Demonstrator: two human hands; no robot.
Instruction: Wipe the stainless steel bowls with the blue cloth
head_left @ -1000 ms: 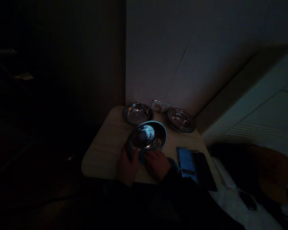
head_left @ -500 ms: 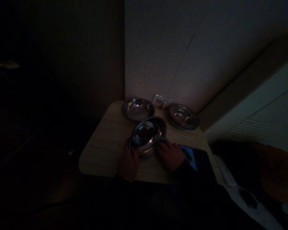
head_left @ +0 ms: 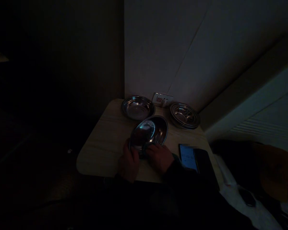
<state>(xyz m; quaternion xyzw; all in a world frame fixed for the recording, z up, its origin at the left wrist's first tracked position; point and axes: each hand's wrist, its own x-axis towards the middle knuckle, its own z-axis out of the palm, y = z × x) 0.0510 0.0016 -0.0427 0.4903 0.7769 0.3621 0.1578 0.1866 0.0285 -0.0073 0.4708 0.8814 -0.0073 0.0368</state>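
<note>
A shiny metal bowl (head_left: 160,129) is tilted over the small wooden table (head_left: 98,150). My left hand (head_left: 129,161) grips its near left rim, with the thumb on the inner side. My right hand (head_left: 160,157) reaches over the near side of the bowl, fingers curled down on a dark bluish cloth (head_left: 147,146) pressed against the metal. Most of the cloth is hidden under the fingers. Behind the bowl, a shallow metal dish (head_left: 138,109) lies on the table at the back left. The scene is very dim.
Several stacked metal dishes (head_left: 184,115) stand at the back right by the wall. Between them and the shallow dish is a wall socket (head_left: 162,99). A lit phone (head_left: 188,158) lies on the right beside a dark flat object (head_left: 206,166). Another dark phone-like object (head_left: 247,197) lies farther right.
My right hand has moved left along the near side of the bowl with the cloth, uncovering more of the phone. My left hand keeps its grip on the rim.
</note>
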